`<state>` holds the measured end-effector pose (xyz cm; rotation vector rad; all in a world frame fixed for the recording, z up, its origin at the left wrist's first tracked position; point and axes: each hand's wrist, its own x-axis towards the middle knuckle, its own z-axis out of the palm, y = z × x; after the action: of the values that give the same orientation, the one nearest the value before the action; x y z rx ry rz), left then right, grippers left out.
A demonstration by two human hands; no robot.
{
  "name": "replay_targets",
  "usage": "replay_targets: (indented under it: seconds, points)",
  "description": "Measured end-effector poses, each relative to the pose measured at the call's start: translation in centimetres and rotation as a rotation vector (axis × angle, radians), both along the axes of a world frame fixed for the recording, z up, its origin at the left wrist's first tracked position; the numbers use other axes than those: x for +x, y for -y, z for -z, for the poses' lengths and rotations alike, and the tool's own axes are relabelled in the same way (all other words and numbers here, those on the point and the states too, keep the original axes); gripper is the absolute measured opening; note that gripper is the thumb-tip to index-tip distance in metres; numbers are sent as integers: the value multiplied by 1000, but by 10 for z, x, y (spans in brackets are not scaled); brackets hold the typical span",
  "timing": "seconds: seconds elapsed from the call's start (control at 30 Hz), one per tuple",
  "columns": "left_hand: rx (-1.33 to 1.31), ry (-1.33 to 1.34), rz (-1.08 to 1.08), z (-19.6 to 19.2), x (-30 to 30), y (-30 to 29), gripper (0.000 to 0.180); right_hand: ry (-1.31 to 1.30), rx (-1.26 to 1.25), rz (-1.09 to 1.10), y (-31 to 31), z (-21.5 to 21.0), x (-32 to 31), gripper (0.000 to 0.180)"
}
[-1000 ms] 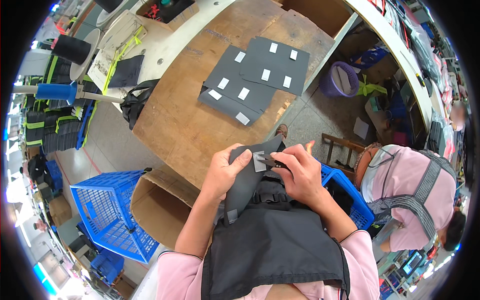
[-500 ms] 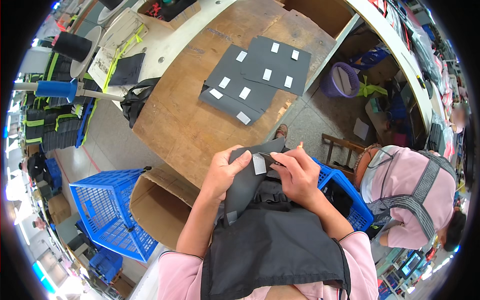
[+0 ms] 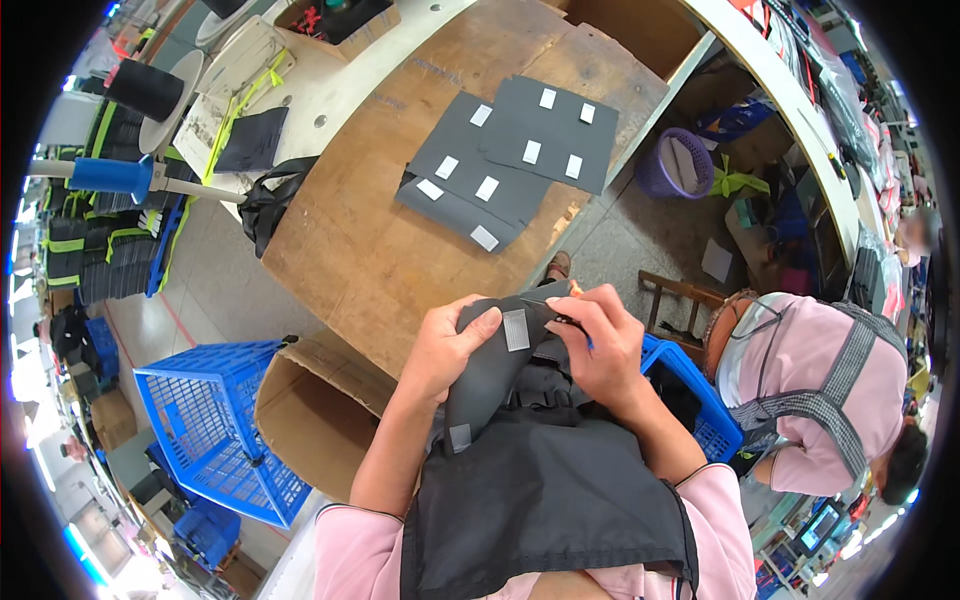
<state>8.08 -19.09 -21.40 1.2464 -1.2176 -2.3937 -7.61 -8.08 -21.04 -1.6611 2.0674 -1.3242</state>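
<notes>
My left hand (image 3: 447,345) grips a dark grey fabric panel (image 3: 483,378) along its left side, thumb on top. The panel is bent and carries a whitish rectangular patch (image 3: 515,330) near its top and another near its lower corner. My right hand (image 3: 605,340) is closed around a small pointed tool (image 3: 568,321) with a dark handle; its exact kind is mostly hidden by the fingers. The tool's thin tip lies by the panel's upper right edge. On the wooden tabletop (image 3: 340,230) ahead, several similar grey panels (image 3: 545,130) with white patches lie overlapping.
A cardboard box (image 3: 320,410) and a blue plastic crate (image 3: 215,420) stand at the left. Another blue crate (image 3: 715,425) is close to my right, beside a person in pink (image 3: 820,390) bending over. A purple basket (image 3: 680,165) sits under the far-right table.
My right hand has shifted slightly away from the white patch, and the tool's handle shows more now. The left hand still holds the panel.
</notes>
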Motion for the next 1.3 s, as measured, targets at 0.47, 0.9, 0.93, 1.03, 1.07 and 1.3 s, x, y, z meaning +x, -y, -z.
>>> replay_targets:
  seconds: [0.47, 0.9, 0.93, 1.03, 1.07, 1.3]
  points:
    - [-391, 58, 132, 8, 28, 36, 20, 364, 349, -214, 44, 29, -9, 21]
    - [-419, 67, -253, 16, 43, 48, 12, 735, 124, 117, 57, 28, 8, 24]
    - [-547, 177, -186, 18, 50, 50, 13, 751, 147, 128, 53, 36, 5, 30]
    - [-749, 46, -237, 14, 42, 43, 10, 573, 86, 117, 33, 35, 11, 28]
    - [-872, 61, -239, 12, 38, 38, 15, 456, 20, 40, 32, 25, 11, 29]
    - [-1488, 171, -123, 5, 34, 32, 24, 451, 18, -73, 58, -15, 18, 28]
